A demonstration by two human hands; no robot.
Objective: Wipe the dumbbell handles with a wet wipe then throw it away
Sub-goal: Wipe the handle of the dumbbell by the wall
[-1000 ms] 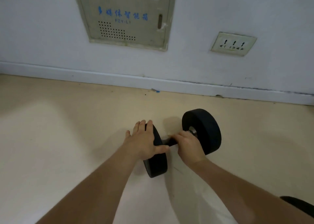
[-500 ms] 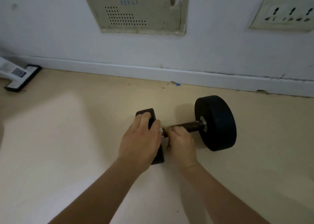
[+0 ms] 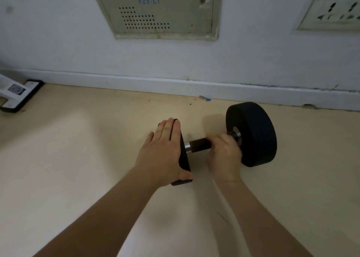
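Observation:
A black dumbbell lies on the beige floor, its big right weight (image 3: 253, 134) towards the wall. My left hand (image 3: 161, 155) lies flat over the left weight (image 3: 184, 159), thumb hooked round its near edge, pinning it down. The dark handle (image 3: 198, 144) with a chrome collar shows between my hands. My right hand (image 3: 224, 155) is curled round the handle's right end, touching the right weight. It is slightly blurred. No wet wipe shows; anything inside the right fist is hidden.
The skirting board (image 3: 175, 85) and white wall run just behind the dumbbell. On the wall are a metal panel (image 3: 165, 9) and a socket plate (image 3: 331, 9). A flat white and black device (image 3: 17, 93) lies at the far left. Bare floor surrounds the dumbbell.
My right hand has slid along the handle from its left end to its right end, baring the dark grip. My left hand stays on the left weight. The view has moved closer.

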